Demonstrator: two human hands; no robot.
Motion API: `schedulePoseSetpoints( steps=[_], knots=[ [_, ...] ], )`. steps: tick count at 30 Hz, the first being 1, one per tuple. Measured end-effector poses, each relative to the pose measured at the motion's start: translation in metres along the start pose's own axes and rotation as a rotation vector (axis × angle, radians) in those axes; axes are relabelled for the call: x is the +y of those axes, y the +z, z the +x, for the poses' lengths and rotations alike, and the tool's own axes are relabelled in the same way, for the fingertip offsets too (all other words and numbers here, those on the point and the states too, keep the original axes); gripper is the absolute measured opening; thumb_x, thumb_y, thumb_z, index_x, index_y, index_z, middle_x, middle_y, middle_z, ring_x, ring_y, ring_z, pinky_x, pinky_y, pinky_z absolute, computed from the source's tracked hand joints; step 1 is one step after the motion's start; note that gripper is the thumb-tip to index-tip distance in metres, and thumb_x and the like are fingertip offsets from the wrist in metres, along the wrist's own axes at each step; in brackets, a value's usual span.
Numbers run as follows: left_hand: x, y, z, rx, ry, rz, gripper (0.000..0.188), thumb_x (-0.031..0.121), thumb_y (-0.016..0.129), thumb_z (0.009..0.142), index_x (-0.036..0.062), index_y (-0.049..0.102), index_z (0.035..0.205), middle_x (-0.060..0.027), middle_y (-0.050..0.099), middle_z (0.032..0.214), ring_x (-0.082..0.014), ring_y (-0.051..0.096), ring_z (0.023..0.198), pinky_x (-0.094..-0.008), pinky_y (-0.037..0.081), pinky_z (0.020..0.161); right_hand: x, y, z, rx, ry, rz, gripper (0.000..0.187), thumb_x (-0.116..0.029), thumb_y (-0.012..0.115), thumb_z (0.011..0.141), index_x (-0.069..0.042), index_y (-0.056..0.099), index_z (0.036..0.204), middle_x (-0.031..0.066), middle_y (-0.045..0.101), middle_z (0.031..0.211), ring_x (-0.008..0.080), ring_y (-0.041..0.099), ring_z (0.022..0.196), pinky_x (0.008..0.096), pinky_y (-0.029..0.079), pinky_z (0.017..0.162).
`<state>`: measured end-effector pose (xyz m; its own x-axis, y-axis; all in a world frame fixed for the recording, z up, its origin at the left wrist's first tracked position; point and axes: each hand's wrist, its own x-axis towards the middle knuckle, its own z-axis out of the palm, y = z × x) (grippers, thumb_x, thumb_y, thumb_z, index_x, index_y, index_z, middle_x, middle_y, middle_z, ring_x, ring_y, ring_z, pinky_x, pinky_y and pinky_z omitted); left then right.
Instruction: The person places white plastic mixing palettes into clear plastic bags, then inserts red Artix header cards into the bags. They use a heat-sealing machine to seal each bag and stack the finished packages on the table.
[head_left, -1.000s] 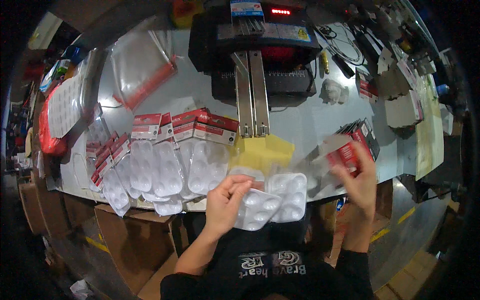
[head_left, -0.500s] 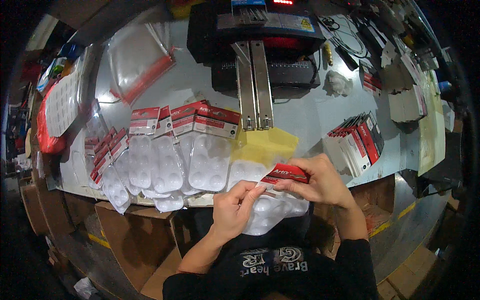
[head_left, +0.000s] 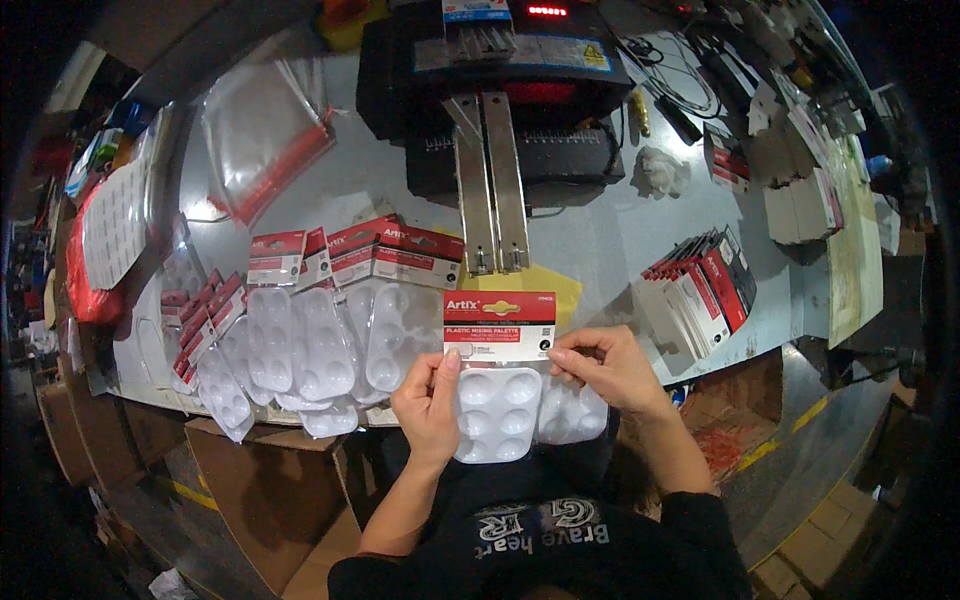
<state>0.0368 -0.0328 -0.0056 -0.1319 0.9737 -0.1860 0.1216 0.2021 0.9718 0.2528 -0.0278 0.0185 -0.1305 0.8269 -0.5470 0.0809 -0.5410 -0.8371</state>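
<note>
Between my hands, at the table's front edge, hangs a white plastic paint palette (head_left: 495, 415) with round wells, in a clear bag topped by a red and white header card (head_left: 498, 330). My left hand (head_left: 428, 405) pinches the card's lower left corner, thumb on the front. At its lower right edge my right hand (head_left: 608, 368) grips with thumb and finger. Behind and to the right, another white palette (head_left: 572, 412) shows partly. Straight ahead stands a black machine (head_left: 490, 60) with two metal rails (head_left: 492, 190) reaching toward me over a yellow sheet (head_left: 550, 290).
Bagged palettes with header cards (head_left: 320, 340) lie overlapping on the left. A stack of header cards (head_left: 700, 290) leans at the right. Clear bags (head_left: 265, 140) lie far left, near a red plastic bag (head_left: 90, 265). Cables (head_left: 680, 80) and crumpled white material (head_left: 662, 172) are at the back right.
The header card, earlier tilted and partly folded in my fingers, now stands flat and upright facing me. The palette below it has straightened. My left hand has moved left.
</note>
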Motion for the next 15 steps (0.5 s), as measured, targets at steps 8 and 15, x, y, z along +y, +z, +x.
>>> schedulePoseSetpoints(
  steps=[8,15],
  knots=[
    [-0.010,0.024,0.057,0.007,0.028,0.087,0.021,0.015,0.047,0.093,-0.0019,0.050,0.082,-0.0092,0.054,0.072,-0.0121,0.047,0.070,-0.0269,0.040,0.066,0.003,0.017,0.058,0.172,-0.131,0.405,0.013,-0.011,0.055,0.088,0.001,0.059,0.083,0.0009,0.052,0.067,0.0070,0.045,0.057,0.0212,0.036,0.050],
    [-0.035,0.027,0.069,-0.001,0.104,0.006,0.017,0.011,0.046,0.092,-0.0004,0.044,0.079,-0.0057,0.049,0.071,-0.0107,0.041,0.069,-0.0242,0.038,0.066,0.007,0.019,0.071,0.230,-0.155,0.284,0.014,-0.010,0.053,0.089,0.001,0.059,0.083,0.0016,0.056,0.067,0.0085,0.047,0.055,0.0226,0.039,0.052]
  ],
)
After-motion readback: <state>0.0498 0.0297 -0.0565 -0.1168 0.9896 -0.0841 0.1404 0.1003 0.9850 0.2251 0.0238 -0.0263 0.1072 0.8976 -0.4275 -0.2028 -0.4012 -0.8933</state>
